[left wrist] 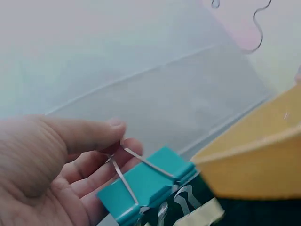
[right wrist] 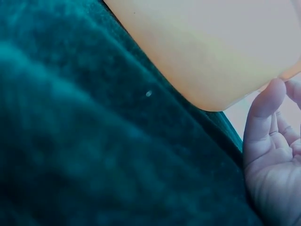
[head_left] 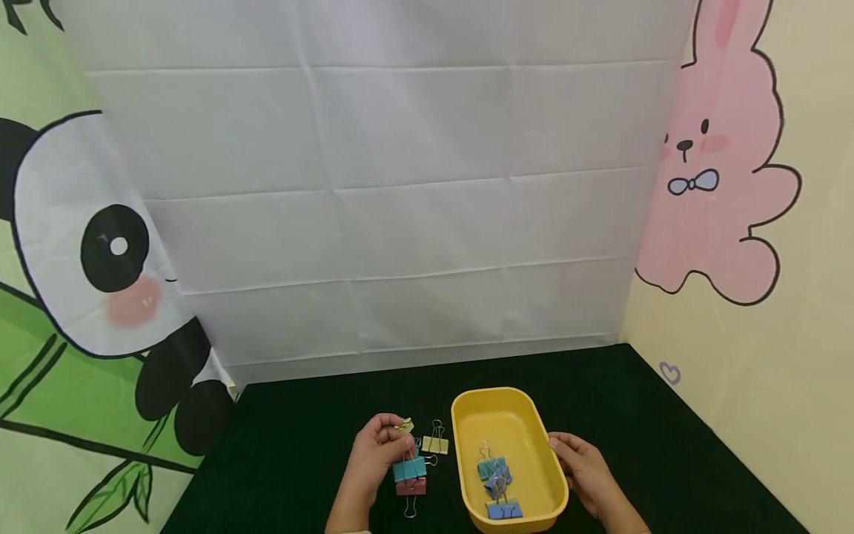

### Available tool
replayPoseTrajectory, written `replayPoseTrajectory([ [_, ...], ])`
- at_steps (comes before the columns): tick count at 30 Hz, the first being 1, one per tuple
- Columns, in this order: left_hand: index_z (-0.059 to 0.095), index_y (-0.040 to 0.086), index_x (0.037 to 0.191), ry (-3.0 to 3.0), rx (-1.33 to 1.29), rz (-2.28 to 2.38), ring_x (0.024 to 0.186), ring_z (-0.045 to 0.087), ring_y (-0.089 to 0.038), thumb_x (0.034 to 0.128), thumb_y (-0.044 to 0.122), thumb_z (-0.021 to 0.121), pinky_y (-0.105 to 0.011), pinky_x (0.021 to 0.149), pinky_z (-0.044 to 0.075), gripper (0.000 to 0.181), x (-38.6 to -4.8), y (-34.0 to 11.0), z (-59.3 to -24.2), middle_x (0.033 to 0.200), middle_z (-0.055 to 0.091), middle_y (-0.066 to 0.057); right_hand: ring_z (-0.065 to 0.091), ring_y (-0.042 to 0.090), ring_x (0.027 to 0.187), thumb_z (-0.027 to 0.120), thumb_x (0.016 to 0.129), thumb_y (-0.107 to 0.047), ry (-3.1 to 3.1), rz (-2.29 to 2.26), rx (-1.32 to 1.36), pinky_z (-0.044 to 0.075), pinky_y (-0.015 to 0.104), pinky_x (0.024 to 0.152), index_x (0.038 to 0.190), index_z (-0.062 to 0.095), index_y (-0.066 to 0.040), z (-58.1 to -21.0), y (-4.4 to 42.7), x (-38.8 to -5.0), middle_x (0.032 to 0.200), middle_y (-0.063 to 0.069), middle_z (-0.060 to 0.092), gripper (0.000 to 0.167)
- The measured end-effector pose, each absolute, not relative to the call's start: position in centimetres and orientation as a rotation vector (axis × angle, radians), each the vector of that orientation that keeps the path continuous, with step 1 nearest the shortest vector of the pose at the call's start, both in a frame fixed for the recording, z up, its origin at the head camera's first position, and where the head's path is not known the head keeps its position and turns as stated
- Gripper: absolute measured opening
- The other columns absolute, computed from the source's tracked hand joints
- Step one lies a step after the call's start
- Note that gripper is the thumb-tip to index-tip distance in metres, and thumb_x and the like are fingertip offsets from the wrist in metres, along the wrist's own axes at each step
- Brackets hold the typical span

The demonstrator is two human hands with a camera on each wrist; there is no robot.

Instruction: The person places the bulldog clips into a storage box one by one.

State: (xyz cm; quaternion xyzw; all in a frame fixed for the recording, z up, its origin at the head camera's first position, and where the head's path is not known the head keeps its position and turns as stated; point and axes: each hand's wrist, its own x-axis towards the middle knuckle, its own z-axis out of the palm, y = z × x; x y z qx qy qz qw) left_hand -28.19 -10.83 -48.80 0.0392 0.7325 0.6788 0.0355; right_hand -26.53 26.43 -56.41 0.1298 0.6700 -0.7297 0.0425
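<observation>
Left of the yellow tray (head_left: 490, 423), the left hand (head_left: 376, 454) pinches a teal clip (head_left: 410, 469) by its handle (left wrist: 149, 163); the right hand (head_left: 585, 472) clamps the rim (head_left: 562, 483), seemingly steadying it.

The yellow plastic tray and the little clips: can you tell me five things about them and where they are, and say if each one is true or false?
1. The left hand holds a teal, wire-handled binder clip. True.

2. Every clip in the yellow, rounded plastic tray is red. False: a blue binder clip and another teal clip lie there.

3. The right hand grips the tray's edge. True.

4. The tray stands on a white cloth. False: the cloth under it is dark green.

5. In the head view, a pale yellow binder clip is between the left hand and the tray. True.
</observation>
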Motion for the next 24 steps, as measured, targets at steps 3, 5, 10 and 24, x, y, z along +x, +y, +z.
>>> replayPoseTrajectory([
  [3, 0.053, 0.002, 0.117, 2.277, 0.081, 2.140, 0.083, 0.071, -0.021, 0.0919, 0.010, 0.073, -0.033, 0.076, 0.059, 0.033, -28.1, -9.0, -48.4, 0.093, 0.071, -0.007, 0.067, 0.024, 0.082, 0.063, 0.099, -0.040, 2.050, -2.233, 0.401, 0.060, 0.038, 0.070, 0.131, 0.059, -0.001, -56.4, 26.5, -26.6, 0.102, 0.010, 0.071, 0.051],
  [5, 0.054, 0.003, 0.114, 2.283, 0.053, 2.164, 0.083, 0.071, -0.022, 0.0922, 0.009, 0.073, -0.033, 0.076, 0.060, 0.029, -28.0, -7.8, -48.1, 0.093, 0.072, -0.007, 0.067, 0.024, 0.083, 0.063, 0.099, -0.040, 2.053, -2.228, 0.400, 0.060, 0.038, 0.070, 0.131, 0.059, -0.001, -56.4, 26.5, -26.6, 0.102, 0.010, 0.070, 0.050],
  [10, 0.054, 0.005, 0.110, 2.252, 0.030, 2.189, 0.081, 0.069, -0.022, 0.0925, 0.006, 0.072, -0.034, 0.076, 0.060, 0.025, -27.7, -5.0, -47.9, 0.094, 0.071, -0.008, 0.067, 0.025, 0.082, 0.063, 0.099, -0.041, 2.075, -2.222, 0.403, 0.059, 0.036, 0.067, 0.129, 0.060, -0.002, -56.4, 26.4, -26.5, 0.102, 0.010, 0.069, 0.049],
  [24, 0.055, 0.004, 0.106, 2.118, 0.172, 2.141, 0.077, 0.069, -0.019, 0.0880, -0.001, 0.074, -0.034, 0.075, 0.061, 0.027, -26.6, -0.8, -48.2, 0.089, 0.069, -0.007, 0.066, 0.023, 0.080, 0.064, 0.098, -0.042, 2.089, -2.215, 0.386, 0.058, 0.034, 0.065, 0.128, 0.060, -0.002, -56.3, 26.4, -26.4, 0.099, 0.009, 0.069, 0.051],
])
